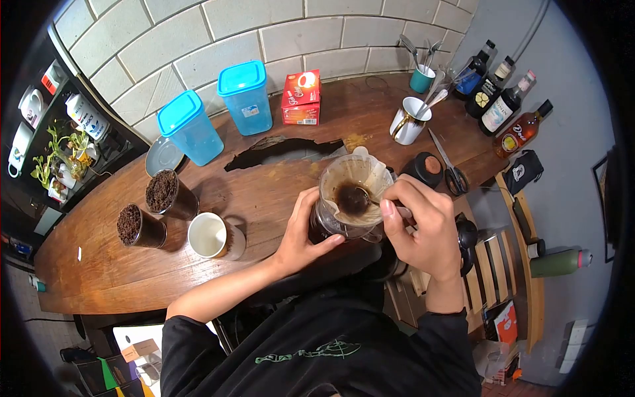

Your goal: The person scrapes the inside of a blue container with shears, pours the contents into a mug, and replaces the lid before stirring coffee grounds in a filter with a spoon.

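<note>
A paper filter [376, 173] sits in a clear coffee dripper [358, 230] on a glass server [320, 228] near the table's front edge. Dark wet coffee [352, 199] lies in the filter. My left hand [299, 233] curves around the server's left side, its thumb across the front. Above the filter's right rim, my right hand [426, 221] pinches a spoon [373, 200] whose end dips toward the coffee. The spoon's bowl is hidden.
Two cups of dark grounds [173, 195] and a white cup [208, 235] stand left. Behind are blue-lidded containers [245, 99], a red box [301, 99] and a jagged table hole [284, 153]. Right are a spoon-filled mug [408, 122], scissors [454, 173] and several bottles [497, 109].
</note>
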A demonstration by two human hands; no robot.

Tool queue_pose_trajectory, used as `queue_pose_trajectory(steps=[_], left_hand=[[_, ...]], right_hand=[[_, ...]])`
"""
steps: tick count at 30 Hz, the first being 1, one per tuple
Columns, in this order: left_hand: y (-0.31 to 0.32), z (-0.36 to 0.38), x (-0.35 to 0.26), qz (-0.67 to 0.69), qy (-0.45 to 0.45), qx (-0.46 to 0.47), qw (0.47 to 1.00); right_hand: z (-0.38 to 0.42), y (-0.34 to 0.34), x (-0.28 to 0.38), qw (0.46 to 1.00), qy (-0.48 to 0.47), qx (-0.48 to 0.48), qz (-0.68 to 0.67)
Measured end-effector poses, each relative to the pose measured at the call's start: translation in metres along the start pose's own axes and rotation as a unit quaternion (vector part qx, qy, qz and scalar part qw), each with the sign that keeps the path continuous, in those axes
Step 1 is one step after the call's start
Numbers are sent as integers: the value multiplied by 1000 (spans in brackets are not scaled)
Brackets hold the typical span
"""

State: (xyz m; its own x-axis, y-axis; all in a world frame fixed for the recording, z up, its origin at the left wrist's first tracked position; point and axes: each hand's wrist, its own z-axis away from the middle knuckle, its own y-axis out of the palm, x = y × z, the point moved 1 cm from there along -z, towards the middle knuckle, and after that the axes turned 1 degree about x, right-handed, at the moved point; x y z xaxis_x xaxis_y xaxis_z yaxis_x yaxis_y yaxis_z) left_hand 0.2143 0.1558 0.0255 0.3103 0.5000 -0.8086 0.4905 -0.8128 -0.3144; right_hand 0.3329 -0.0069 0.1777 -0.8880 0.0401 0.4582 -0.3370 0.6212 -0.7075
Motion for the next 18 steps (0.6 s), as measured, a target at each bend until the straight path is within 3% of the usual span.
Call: queue_pose_trajectory(steps=[18], left_hand=[[0, 1, 1, -1, -1, -1, 1000]], right_hand=[[2, 1, 10, 1000, -21, 8, -8]])
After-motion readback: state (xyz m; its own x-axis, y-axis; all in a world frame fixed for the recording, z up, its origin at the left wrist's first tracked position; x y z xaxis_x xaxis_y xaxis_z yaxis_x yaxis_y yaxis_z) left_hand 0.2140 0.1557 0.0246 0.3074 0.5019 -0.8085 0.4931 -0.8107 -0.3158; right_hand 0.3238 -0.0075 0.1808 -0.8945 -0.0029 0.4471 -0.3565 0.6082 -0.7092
